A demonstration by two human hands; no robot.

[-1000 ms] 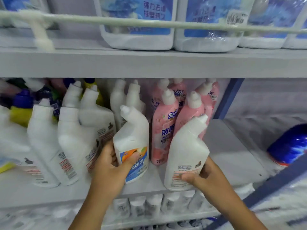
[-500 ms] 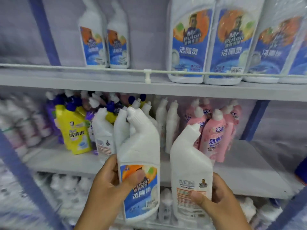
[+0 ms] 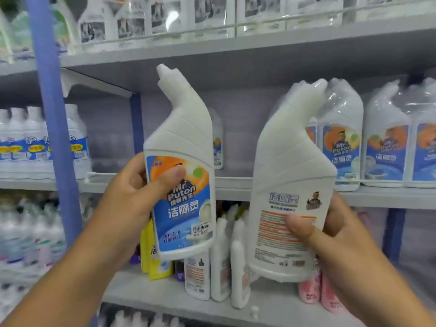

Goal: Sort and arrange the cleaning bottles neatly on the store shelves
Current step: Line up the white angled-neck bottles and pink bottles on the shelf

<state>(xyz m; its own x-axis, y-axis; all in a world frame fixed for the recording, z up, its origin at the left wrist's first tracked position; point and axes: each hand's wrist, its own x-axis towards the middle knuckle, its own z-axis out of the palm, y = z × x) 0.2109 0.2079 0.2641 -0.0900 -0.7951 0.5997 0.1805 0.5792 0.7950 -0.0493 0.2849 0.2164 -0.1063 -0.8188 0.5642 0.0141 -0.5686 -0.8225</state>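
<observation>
My left hand [image 3: 132, 197] grips a white angled-neck toilet cleaner bottle [image 3: 181, 166], its blue and orange front label facing me. My right hand [image 3: 330, 227] grips a second white angled-neck bottle [image 3: 290, 175], with its back label toward me. Both bottles are raised in the air in front of the middle shelf [image 3: 233, 182]. That shelf has a bare stretch behind the left bottle, with one matching bottle [image 3: 218, 142] far back.
Shrink-wrapped packs of the same cleaner [image 3: 382, 138] stand on the middle shelf at the right. White, yellow and pink bottles [image 3: 226, 263] crowd the lower shelf [image 3: 165, 296]. A blue upright post [image 3: 54, 119] runs down the left. More wrapped packs sit on the top shelf [image 3: 236, 43].
Both hands have lifted their bottles from the lower shelf up to the level of the middle shelf. The view has tilted upward with them.
</observation>
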